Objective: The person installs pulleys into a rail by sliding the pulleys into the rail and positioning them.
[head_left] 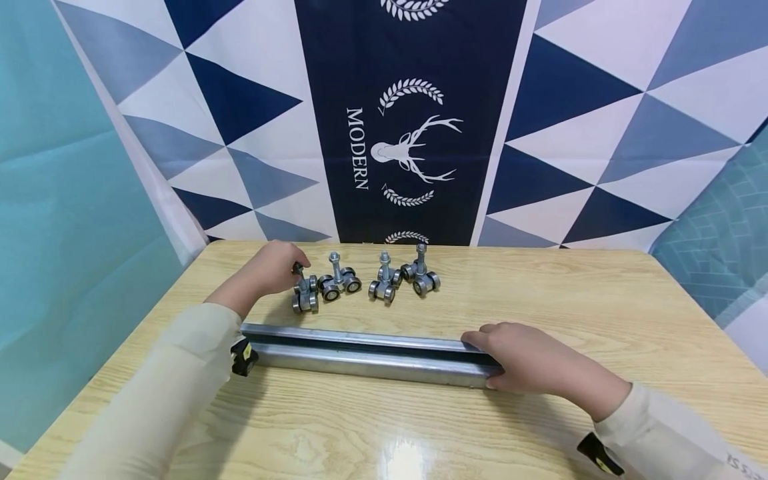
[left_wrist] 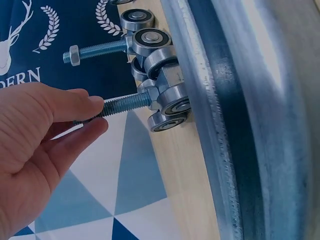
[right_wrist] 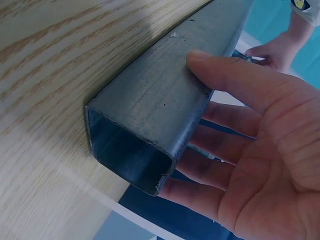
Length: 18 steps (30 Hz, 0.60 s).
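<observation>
With thumb and fingertips, my left hand [head_left: 271, 268] pinches the threaded bolt [left_wrist: 131, 103] of the leftmost roller trolley [head_left: 305, 301]. This trolley has small bearing wheels, which appear to rest on the table. A galvanized steel channel rail [head_left: 366, 363] lies across the table in front, its long slot facing up. My right hand [head_left: 531, 357] grips the rail's right end, thumb on the near side and fingers on the far side. In the right wrist view, the rail's open square end [right_wrist: 130, 155] shows beside that hand [right_wrist: 260, 135].
Three more trolleys stand bolt-up behind the rail: one [head_left: 339, 283] close beside the pinched one, another [head_left: 385, 283] near the middle, a third [head_left: 422, 277] to its right. The wooden table [head_left: 570, 293] ends at a patterned cloth backdrop [head_left: 396, 80].
</observation>
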### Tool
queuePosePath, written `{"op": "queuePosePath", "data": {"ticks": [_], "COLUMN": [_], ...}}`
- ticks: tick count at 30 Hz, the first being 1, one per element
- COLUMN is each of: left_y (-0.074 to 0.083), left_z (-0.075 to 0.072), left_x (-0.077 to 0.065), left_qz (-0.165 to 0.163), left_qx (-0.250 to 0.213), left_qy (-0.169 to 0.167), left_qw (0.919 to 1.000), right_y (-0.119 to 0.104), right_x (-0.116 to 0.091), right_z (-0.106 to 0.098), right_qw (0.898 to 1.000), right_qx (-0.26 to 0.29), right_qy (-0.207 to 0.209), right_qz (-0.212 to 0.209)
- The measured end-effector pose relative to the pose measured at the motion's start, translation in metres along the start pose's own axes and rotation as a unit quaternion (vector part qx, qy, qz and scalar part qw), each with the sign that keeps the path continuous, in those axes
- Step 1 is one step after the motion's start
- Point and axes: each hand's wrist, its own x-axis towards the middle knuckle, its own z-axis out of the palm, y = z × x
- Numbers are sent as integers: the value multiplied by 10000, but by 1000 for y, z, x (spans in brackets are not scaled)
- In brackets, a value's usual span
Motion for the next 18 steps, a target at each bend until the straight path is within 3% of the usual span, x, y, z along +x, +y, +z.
{"op": "queuePosePath", "data": {"ticks": [9, 18], "left_y": [-2, 0], "left_z": [-3, -10], "left_x": [2, 4], "left_qz": [33, 4], "left_qx": [-97, -120], "left_qy": [-35, -402], "left_qw": [9999, 9991], "right_y": [0, -2], "right_x": [0, 0], "right_z": [1, 2], "right_qw": [10000, 10000], "right_qx": [-31, -29], "right_qy": [17, 3], "right_qz": [21, 74]}}
